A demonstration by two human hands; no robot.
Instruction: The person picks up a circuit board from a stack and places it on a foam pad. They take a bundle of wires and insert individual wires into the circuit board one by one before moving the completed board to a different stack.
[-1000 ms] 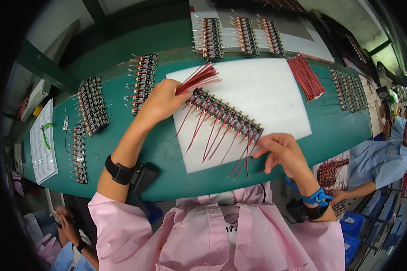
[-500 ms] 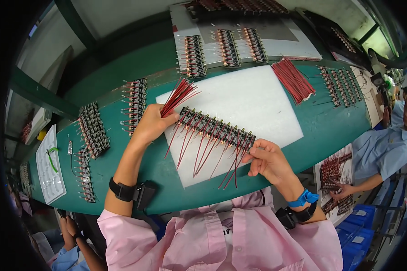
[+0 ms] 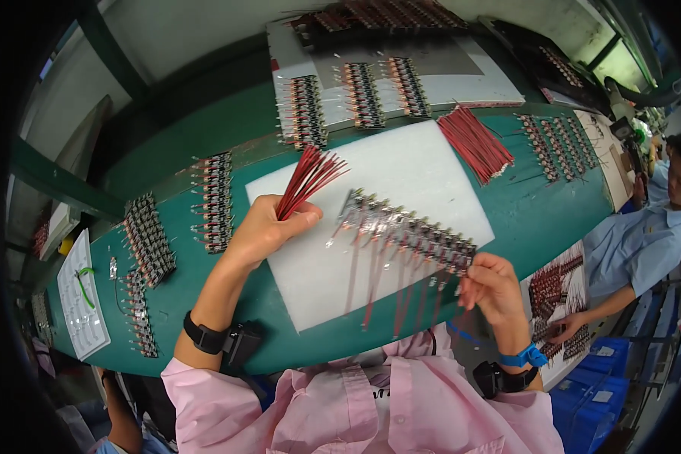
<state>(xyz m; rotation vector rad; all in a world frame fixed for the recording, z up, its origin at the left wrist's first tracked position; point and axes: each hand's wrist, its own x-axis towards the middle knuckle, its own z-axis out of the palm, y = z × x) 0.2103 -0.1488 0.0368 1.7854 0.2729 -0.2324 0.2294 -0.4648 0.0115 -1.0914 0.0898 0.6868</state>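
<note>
My left hand (image 3: pixel 268 231) is closed round a bundle of thin red wires (image 3: pixel 304 181), whose loose ends fan up and to the right. In my right hand (image 3: pixel 493 286) the right end of a long strip of small circuit boards (image 3: pixel 408 231) is pinched between thumb and fingers. Several red wires hang down from that strip, which is tilted and blurred by motion. It hovers over a white foam sheet (image 3: pixel 295 303) on the green table, its left end apart from my left hand.
A pile of red wires (image 3: pixel 475 144) lies at the foam's far right corner. Circuit board strips stand left (image 3: pixel 213 200), behind on a white board (image 3: pixel 367 94), and right (image 3: pixel 556 147). A white sheet with a green wire (image 3: pixel 83 295) lies far left. A co-worker (image 3: pixel 635 234) sits at right.
My right hand has moved right and slightly down, carrying the strip away from my left hand. My left hand still grips the red wires. The view has shifted a little.
</note>
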